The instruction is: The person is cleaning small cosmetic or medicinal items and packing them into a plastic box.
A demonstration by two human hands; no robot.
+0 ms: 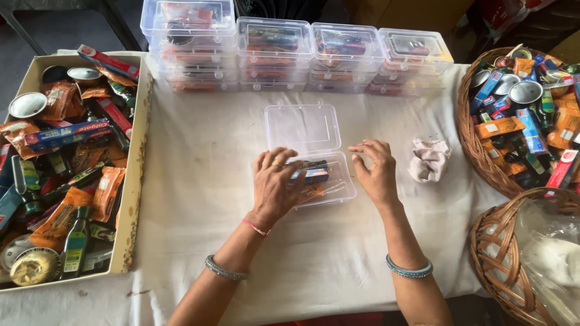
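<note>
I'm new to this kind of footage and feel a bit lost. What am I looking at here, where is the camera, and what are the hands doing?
There is no machine: a person works with two bare hands, filmed by a camera on their head looking down. The left hand presses small items into an open clear plastic box whose lid is flipped back. The right hand rests at the box's right edge and holds nothing visible. All this sits on a white cloth. Behind are stacked filled boxes, left a cardboard tray of sachets and bottles, right two wicker baskets and a crumpled rag.
</note>
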